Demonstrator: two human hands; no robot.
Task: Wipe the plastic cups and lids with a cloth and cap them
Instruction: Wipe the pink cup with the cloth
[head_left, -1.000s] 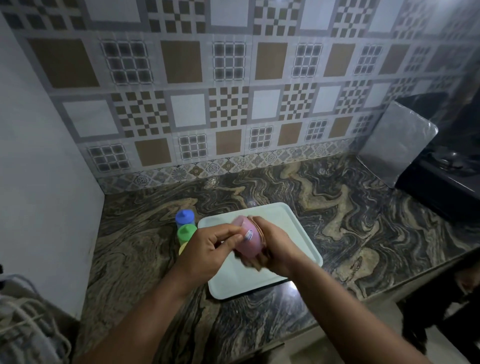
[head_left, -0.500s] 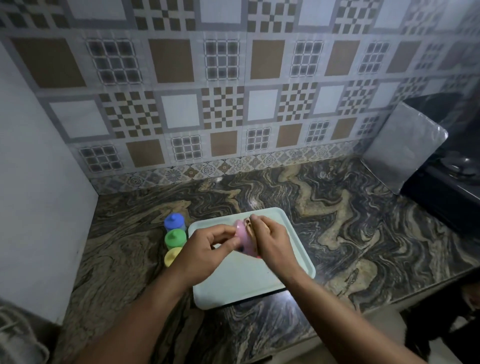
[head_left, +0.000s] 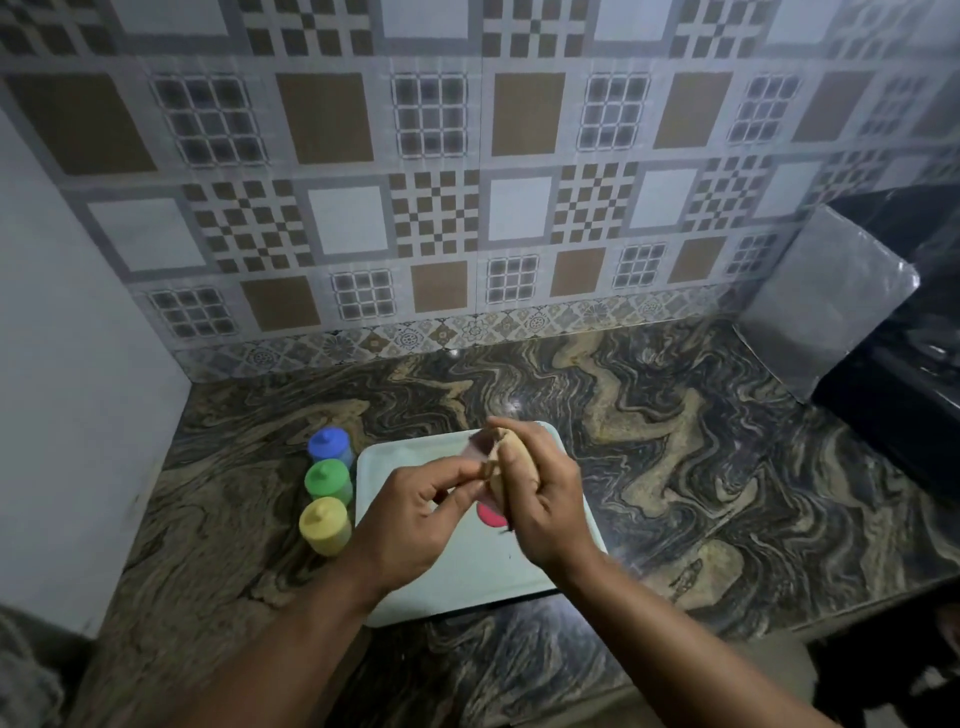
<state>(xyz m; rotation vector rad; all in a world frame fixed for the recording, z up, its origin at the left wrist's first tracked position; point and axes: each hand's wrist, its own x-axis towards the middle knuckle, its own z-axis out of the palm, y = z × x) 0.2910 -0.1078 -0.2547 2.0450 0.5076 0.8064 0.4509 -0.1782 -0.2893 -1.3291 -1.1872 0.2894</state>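
Pink cup (head_left: 477, 448) sits between both hands above the pale tray (head_left: 467, 587), mostly hidden, only a pale edge showing; the left hand (head_left: 415, 512) pinches its rim with thumb and fingertips while the right hand (head_left: 540, 499) curls around a tan cloth (head_left: 501, 457) pressed against it. It looks light, thin-walled and a bit slick, likely to flex if squeezed, so a rim pinch with the cloth hand bracing the side seems safest. A pink lid (head_left: 488, 514) lies on the tray just under the hands. Capped blue cup (head_left: 330, 446), green cup (head_left: 327, 480) and yellow cup (head_left: 326, 525) stand in a row just left of the tray
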